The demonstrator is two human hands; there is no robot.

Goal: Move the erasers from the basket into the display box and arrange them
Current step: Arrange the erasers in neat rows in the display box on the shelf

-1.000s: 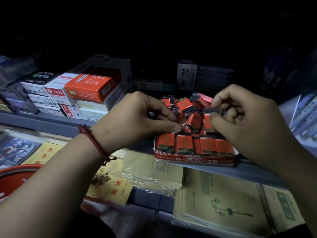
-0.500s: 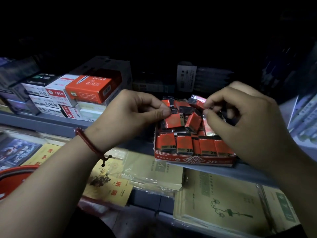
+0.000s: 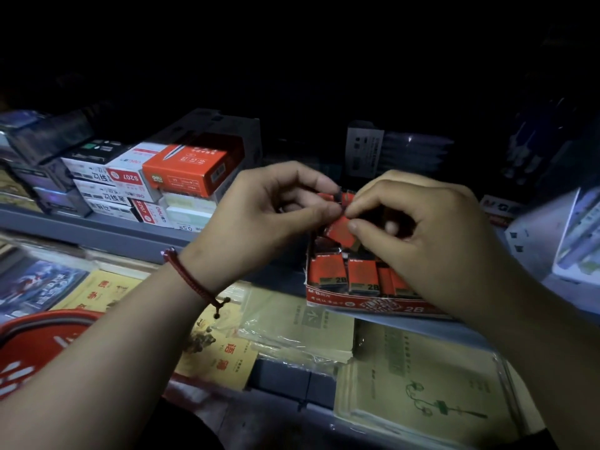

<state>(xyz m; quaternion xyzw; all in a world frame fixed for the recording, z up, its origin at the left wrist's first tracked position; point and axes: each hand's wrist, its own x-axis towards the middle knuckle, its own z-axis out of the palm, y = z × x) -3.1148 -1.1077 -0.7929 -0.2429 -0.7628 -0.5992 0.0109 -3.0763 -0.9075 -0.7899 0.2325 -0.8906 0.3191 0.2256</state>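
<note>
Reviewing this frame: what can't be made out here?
Head view only.
- Loose erasers: how many each hand pinches is hidden by the fingertips of the left hand and right hand.
- Display box: back rows covered by both hands.
- Red basket: contents cut off by the left edge and forearm.
- Grey pack: print too dark.

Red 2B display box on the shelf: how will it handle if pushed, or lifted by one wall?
Likely flimsy: the display box looks like thin card with a worn left corner, so a wall may flex if gripped. The packed erasers probably give it weight, and it is low and wide, so it should slide, not tip.
</note>
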